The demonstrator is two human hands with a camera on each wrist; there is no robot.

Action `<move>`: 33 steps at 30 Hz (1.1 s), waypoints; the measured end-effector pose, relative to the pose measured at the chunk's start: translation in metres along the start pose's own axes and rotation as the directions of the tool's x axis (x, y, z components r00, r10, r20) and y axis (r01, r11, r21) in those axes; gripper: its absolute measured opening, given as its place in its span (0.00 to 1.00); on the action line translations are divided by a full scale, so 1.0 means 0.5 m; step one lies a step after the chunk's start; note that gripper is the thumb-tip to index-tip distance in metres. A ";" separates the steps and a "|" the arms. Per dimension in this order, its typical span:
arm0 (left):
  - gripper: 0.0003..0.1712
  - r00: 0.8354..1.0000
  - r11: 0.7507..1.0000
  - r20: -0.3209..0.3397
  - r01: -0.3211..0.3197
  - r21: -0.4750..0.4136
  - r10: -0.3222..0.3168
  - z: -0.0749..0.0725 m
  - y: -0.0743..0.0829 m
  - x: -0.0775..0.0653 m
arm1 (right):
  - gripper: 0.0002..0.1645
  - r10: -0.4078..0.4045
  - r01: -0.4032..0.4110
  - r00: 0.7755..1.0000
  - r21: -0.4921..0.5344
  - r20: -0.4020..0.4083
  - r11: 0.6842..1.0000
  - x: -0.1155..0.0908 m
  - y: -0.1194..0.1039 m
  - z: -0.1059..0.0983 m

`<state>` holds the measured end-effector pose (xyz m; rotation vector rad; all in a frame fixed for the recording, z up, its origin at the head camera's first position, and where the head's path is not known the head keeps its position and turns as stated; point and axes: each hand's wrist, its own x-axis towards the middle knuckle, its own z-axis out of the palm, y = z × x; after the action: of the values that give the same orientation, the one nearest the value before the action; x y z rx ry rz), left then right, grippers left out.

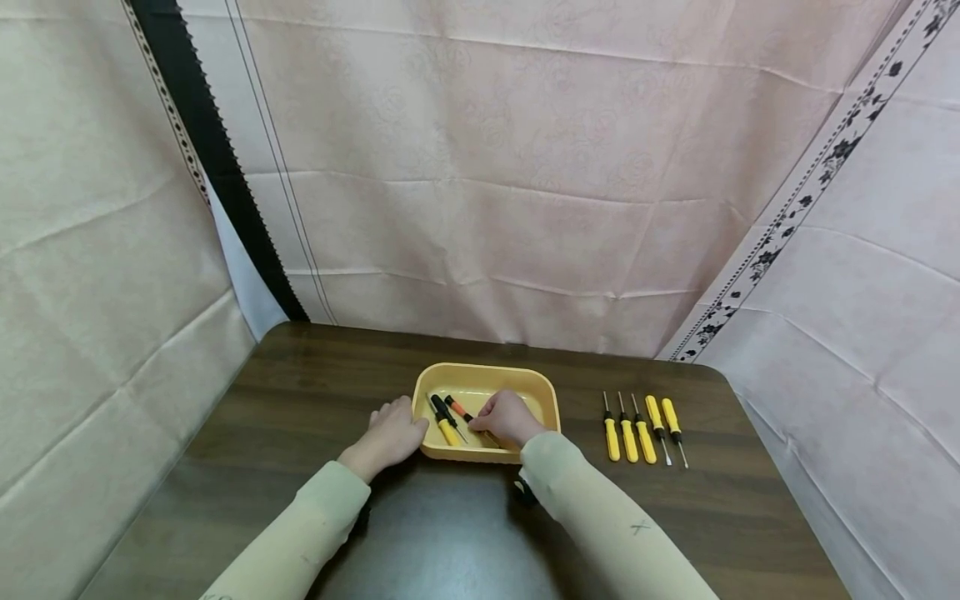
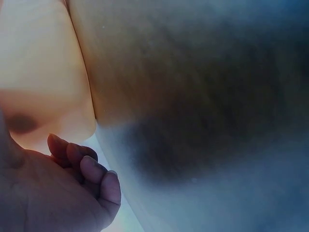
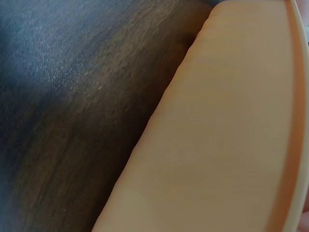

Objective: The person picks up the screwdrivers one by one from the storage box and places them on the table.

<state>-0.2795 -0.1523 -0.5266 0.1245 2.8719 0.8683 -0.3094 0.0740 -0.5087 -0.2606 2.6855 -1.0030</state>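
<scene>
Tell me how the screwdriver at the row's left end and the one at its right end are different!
The left-end screwdriver has its metal tip pointing away from the person, but the right-end screwdriver points its tip toward them.
The left-end screwdriver lies closer to the tray; the right-end screwdriver lies farther from it.
Both have yellow handles and metal shafts.

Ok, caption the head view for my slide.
Right hand in a yellow tray of tools, left hand at its rim, five screwdrivers beside it.
</scene>
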 end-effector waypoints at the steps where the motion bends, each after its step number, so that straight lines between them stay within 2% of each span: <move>1: 0.29 1.000 1.000 0.001 0.000 -0.001 0.000 0.000 0.000 -0.001 | 0.12 -0.001 0.001 1.000 -0.002 -0.003 1.000 -0.001 -0.001 0.000; 22: 0.32 1.000 1.000 0.012 0.008 -0.010 -0.008 0.003 -0.002 0.000 | 0.12 0.020 -0.018 0.999 -0.082 0.032 0.996 0.012 -0.002 0.010; 33: 0.31 1.000 1.000 0.001 0.020 -0.019 -0.020 0.004 0.001 0.002 | 0.16 0.022 -0.019 0.999 -0.070 0.044 0.997 0.013 0.000 0.011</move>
<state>-0.2803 -0.1507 -0.5280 0.0942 2.8584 0.8911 -0.3142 0.0689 -0.5138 -0.2654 2.6797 -0.8887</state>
